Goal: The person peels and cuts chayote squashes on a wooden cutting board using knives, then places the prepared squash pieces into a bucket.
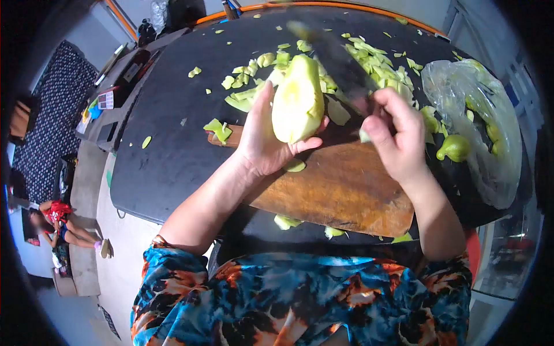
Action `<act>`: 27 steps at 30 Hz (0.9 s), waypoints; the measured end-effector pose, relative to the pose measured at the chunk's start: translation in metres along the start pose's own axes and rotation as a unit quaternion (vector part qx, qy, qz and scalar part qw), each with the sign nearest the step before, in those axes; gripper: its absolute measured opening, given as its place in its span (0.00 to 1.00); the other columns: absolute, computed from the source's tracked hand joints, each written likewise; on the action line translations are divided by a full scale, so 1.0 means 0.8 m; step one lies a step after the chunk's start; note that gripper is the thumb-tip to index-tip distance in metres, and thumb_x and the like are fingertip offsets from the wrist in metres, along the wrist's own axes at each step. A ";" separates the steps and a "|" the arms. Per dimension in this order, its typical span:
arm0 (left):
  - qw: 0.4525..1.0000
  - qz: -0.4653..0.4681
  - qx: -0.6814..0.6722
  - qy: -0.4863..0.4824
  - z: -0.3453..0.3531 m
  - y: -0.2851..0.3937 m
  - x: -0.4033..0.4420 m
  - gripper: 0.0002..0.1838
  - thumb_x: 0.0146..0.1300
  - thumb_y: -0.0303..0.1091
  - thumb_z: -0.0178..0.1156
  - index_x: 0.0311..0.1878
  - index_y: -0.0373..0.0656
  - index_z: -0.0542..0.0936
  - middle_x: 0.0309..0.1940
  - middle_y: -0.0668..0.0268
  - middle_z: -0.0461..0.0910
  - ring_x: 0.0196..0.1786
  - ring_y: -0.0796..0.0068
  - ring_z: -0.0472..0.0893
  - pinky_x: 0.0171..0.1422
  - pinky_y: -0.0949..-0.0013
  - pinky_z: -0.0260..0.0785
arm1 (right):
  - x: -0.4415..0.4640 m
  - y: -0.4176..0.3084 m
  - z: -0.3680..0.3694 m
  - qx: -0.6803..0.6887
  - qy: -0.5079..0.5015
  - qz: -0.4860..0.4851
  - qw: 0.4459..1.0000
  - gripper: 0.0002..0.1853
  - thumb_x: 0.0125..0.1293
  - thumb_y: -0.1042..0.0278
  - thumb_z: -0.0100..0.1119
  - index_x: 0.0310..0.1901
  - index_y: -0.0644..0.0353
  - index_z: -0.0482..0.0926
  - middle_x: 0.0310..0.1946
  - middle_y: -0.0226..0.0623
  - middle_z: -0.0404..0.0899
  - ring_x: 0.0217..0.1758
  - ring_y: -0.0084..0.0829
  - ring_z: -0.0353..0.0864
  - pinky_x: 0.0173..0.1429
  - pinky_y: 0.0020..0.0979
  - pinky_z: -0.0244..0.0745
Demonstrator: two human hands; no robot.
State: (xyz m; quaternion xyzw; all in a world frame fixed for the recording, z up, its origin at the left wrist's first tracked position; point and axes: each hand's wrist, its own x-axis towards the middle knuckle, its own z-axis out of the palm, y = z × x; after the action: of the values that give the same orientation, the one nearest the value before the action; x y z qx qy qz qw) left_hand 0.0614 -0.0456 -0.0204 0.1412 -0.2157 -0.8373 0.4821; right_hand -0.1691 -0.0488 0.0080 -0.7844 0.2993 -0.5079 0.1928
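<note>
My left hand [265, 135] cradles a peeled, pale green pear-shaped fruit [297, 104] that looks like a chayote, its narrower end pointing away from me. To its right, my right hand [395, 130] is closed around the handle of a knife [340, 60]. The dark, broad blade is smeared by motion and angles up and left, apart from the fruit. Below both hands lies a wooden cutting board [340, 184]. Green peelings [375, 63] are heaped behind the hands, and a few scraps lie along the board's near edge.
A clear plastic bag [490, 173] with green fruit inside lies at the right. One knobbly green fruit [454, 148] sits by its opening. Loose scraps dot the dark table [167, 138]. Far left, a person in red [57, 213] sits low, away from the table.
</note>
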 end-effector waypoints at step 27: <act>0.997 0.053 -0.057 0.007 0.032 0.005 -0.022 0.33 0.63 0.62 0.49 0.58 0.43 0.73 0.49 0.56 0.80 0.49 0.61 0.81 0.57 0.58 0.73 | -0.006 -0.022 0.014 -0.155 -0.238 -0.133 0.949 0.19 0.54 0.47 0.67 0.29 0.54 0.74 0.20 0.33 0.74 0.27 0.38 0.78 0.33 0.37 0.71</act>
State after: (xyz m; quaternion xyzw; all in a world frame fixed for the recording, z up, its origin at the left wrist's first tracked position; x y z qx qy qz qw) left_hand 0.0617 -0.0263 0.0041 0.1078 -0.1710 -0.8206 0.5345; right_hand -0.1556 -0.0324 0.0105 -0.9355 0.2130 -0.2744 0.0650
